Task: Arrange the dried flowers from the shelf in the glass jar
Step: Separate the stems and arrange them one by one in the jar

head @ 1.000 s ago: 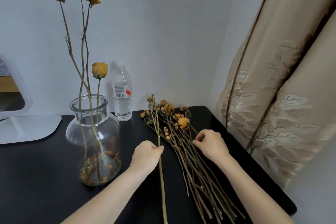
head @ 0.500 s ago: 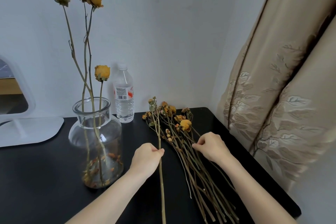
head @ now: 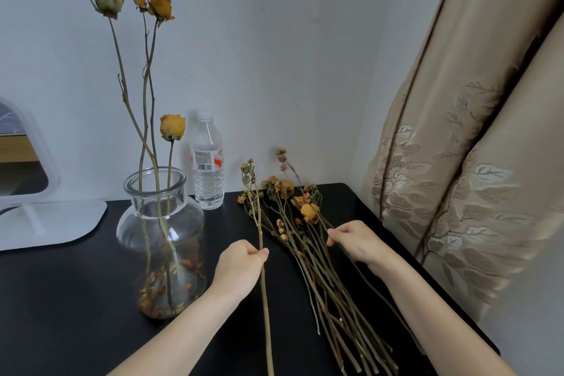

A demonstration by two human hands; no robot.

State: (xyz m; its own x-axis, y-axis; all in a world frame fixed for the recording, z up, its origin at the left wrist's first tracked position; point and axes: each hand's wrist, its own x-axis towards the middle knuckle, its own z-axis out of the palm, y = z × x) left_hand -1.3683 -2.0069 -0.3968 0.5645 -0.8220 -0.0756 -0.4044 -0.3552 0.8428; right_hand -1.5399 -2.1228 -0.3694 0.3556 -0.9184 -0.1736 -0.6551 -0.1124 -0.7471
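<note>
Black tabletop [head: 61, 299] holds the jar [head: 161, 238] at left and the flower pile [head: 329, 284] at right, where we clamp our left hand [head: 239, 265] on one stem [head: 261, 223] and pinch a second stem [head: 284, 167] with our right hand [head: 357, 241], apparently to free them singly for the jar.

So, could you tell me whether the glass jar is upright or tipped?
Upright: the glass jar stands on its base, its open mouth facing up.
</note>
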